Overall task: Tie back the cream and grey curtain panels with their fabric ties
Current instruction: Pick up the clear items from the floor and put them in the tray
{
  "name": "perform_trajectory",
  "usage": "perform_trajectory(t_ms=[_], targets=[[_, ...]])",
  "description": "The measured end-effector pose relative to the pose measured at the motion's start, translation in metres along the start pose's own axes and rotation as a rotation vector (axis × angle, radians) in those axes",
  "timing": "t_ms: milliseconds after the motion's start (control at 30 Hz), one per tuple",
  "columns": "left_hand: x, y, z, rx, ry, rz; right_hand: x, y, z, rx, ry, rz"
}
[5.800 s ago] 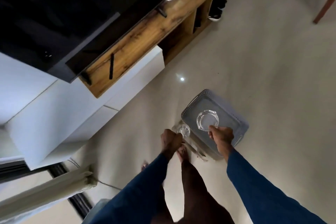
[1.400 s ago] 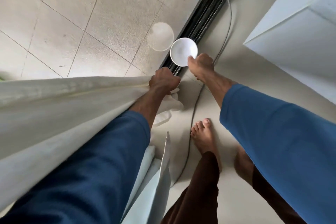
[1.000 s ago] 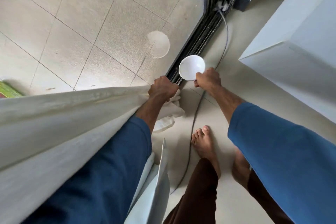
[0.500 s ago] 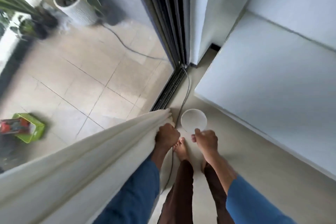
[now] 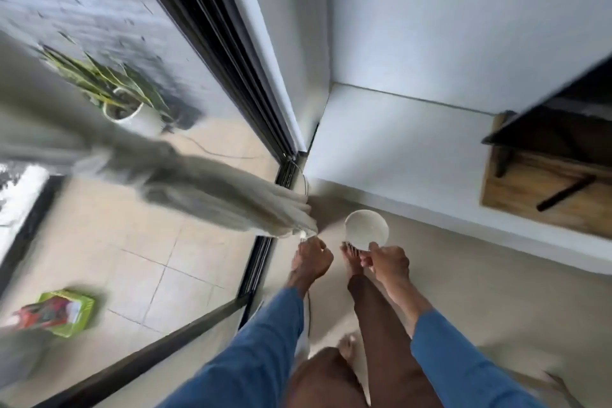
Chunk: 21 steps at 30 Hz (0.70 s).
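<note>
Curtain panel (image 5: 212, 195), cream shading into grey and smeared by motion, is hanging in a gathered bundle that is slanting from the left edge down to the left hand (image 5: 313, 260). That hand is curling its fingers and pinching the pale tip of the fabric right at the knuckles, though blur is hiding the exact hold. Just beside it, the right hand (image 5: 385, 262) is gripping the near rim of a small white bowl (image 5: 366, 229) between thumb and fingers, keeping it tilted above the floor. Both arms are wearing blue sleeves (image 5: 255, 351), and a bare foot (image 5: 351, 258) is showing between the two hands, with brown trousers (image 5: 381, 325) below it. A thin dark cable (image 5: 308, 308) is running along the floor by the left wrist. The black door frame (image 5: 231, 60) is rising behind the curtain's end. Through the glass, a potted plant (image 5: 132, 103) and a green box (image 5: 66, 311) are sitting on pale tiles. To the right, a white ledge (image 5: 397, 149) is carrying a wooden shelf (image 5: 543, 189).
</note>
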<state>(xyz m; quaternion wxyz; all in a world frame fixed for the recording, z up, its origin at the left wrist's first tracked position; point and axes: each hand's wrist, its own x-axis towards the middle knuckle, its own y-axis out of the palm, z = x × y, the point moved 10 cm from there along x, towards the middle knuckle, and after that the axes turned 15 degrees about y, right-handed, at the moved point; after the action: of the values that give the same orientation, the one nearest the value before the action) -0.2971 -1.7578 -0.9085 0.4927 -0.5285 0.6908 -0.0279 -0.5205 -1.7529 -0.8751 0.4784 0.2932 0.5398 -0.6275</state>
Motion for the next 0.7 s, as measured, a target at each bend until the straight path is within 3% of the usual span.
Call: perform_trajectory(t_ms=[367,700], targets=[[-0.203,0.133,-0.043,0.12,0.267,0.296,-0.101,-0.134,-0.243,0.365,0.071,-0.034],[-0.287,0.287,-0.143,0.421,0.485,0.603,-0.107,-0.29,-0.448,0.788,0.222,-0.31]])
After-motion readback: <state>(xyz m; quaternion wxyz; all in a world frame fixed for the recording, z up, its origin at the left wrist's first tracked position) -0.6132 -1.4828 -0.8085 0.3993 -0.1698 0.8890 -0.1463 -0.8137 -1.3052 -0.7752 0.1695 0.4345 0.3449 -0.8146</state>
